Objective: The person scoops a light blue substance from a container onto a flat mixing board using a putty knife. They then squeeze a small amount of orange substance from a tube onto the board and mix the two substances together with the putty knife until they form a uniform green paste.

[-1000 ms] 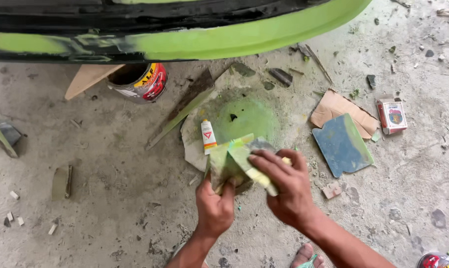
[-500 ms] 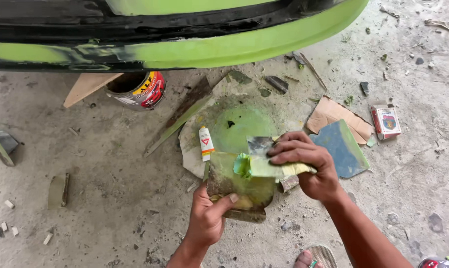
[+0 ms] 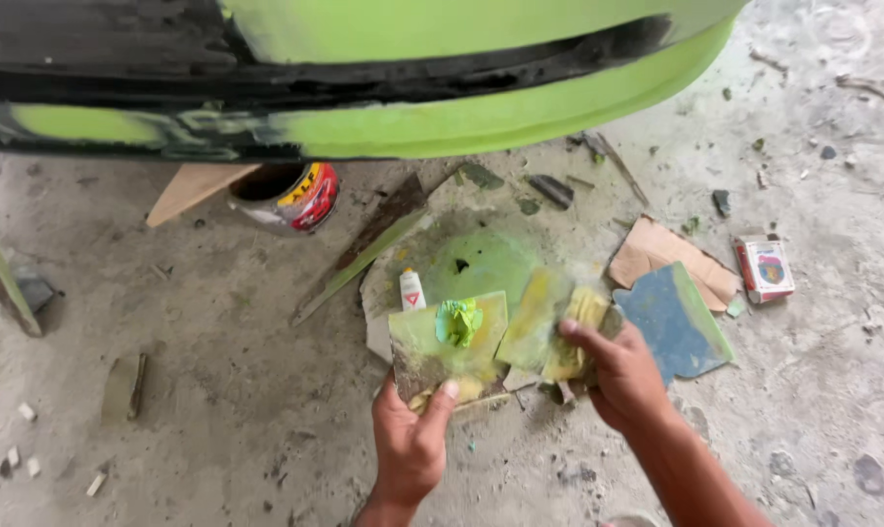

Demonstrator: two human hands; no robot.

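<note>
Mixing board (image 3: 432, 356) with green putty blob (image 3: 458, 320) at frame centre, your left hand (image 3: 410, 441) pinching its lower edge, your right hand (image 3: 625, 376) closed on yellow-stained scraper (image 3: 571, 337), can (image 3: 290, 193) upper left.

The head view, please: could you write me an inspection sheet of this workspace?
Surface: rough concrete floor, dusty and stained.
Job's things: square board with a blob of green putty; yellowish spreader.
Clutter: small tube, open tin, blue card, torn cardboard, small red box, scraps.
Grips: left hand holds the board; right hand holds the spreader.
Cables: nothing seen.
Surroundings: green and black curved panel above.
</note>
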